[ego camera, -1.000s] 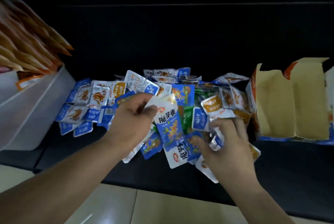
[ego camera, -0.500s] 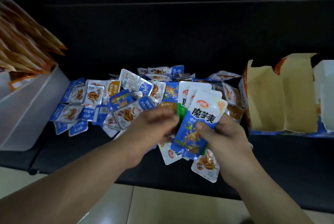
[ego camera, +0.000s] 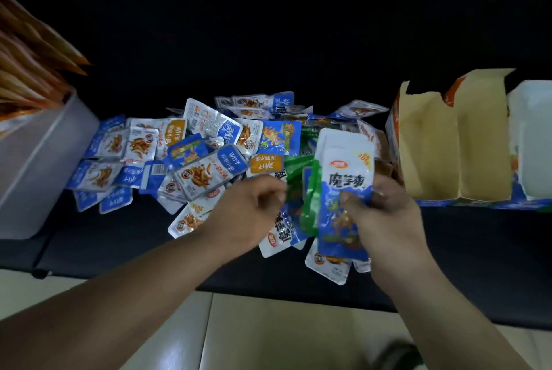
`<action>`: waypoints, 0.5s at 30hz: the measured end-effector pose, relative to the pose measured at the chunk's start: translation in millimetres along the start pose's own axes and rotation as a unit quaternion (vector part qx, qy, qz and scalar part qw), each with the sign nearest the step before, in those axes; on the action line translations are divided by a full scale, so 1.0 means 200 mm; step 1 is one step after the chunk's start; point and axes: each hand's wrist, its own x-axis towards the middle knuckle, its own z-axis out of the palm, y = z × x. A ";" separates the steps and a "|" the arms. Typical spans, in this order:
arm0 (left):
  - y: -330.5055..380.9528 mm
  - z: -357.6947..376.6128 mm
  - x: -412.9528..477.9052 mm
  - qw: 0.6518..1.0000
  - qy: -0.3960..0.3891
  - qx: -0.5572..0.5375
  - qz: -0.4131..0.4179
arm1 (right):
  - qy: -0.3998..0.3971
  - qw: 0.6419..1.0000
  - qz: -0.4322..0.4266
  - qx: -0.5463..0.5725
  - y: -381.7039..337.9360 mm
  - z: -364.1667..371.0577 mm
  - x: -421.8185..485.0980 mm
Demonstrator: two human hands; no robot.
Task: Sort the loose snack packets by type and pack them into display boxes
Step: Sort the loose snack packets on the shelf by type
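Over the dark counter (ego camera: 113, 238), seen from the head view, my right hand (ego camera: 388, 220) grips a stack of blue-and-white packets (ego camera: 343, 166) upright. The thumb lies across the printed front and the fingers are behind, low on the stack, so the upper half stands free. My left hand (ego camera: 248, 214) sits just beside the stack's left edge with its fingers curled; I cannot tell whether they pinch a packet or hold nothing. Behind and to the left of both hands lies the loose pile (ego camera: 194, 157) of mixed packets, with some green packets (ego camera: 309, 196) directly against the held stack. The open display box (ego camera: 433, 145) stands to the right, near the right hand, and the cardboard compartments I can see show no contents. A white bin (ego camera: 38, 166) holding orange packets (ego camera: 33, 71) stands at the far left. Handling judgement: each packet is probably light, thin and flexible, with a glossy film skin that slides readily against its neighbours, so a stack is likely to fan out or shed its middle members. Take hold across the flat faces, near the middle of the stack's length, thumb opposing fingers, and square the edges with the other hand before lowering. Avoid pinching at the sealed corners alone; these would likely bend and let the stack twist.
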 end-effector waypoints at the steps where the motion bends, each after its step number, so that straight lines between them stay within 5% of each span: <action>1: -0.05 -0.02 0.01 0.997 0.022 0.069 0.009 | 0.019 0.999 -0.021 -0.029 0.00 -0.02 0.02; 9: -0.16 0.11 0.00 0.946 0.027 0.315 0.064 | 0.041 0.993 -0.075 -0.080 0.04 -0.07 0.02; 15: -0.13 0.03 0.01 0.997 0.000 0.079 -0.013 | 0.031 0.995 -0.063 -0.067 0.06 -0.08 0.00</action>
